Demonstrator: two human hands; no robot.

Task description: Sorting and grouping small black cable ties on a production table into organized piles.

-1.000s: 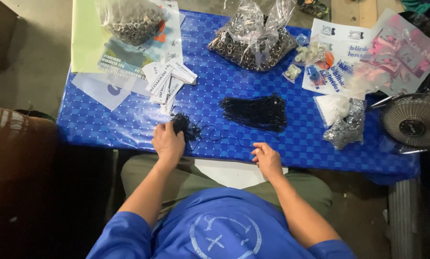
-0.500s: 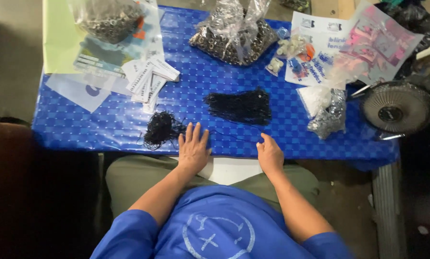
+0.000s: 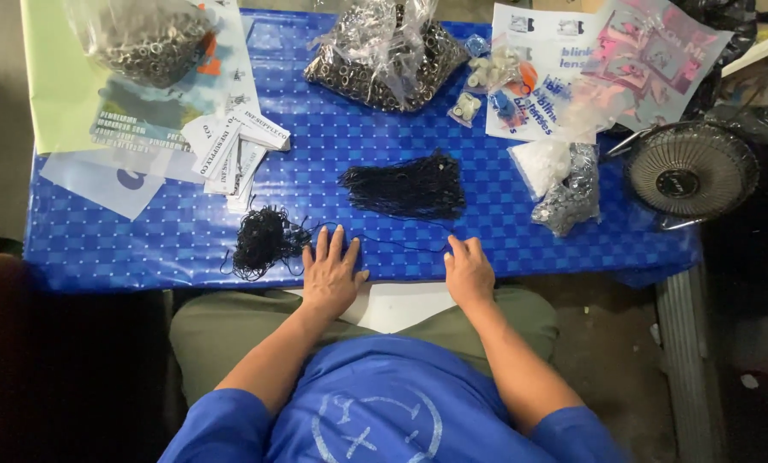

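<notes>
Blue checked table [image 3: 186, 231], tangled black cord clump [image 3: 262, 242] beside flat left hand [image 3: 331, 276].

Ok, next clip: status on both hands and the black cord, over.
Left hand flat, open, beside tangled black cord pile. Right hand open at table edge, pinching nothing visible. Thin cord strand runs between hands. Larger cord bundle lies beyond, untouched.

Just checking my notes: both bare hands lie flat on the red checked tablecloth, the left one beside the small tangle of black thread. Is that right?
Not quite. The head view shows the checked tablecloth is blue, not red. Both the left hand and right hand lie flat on it, the left one beside the small tangle of black thread.
</notes>
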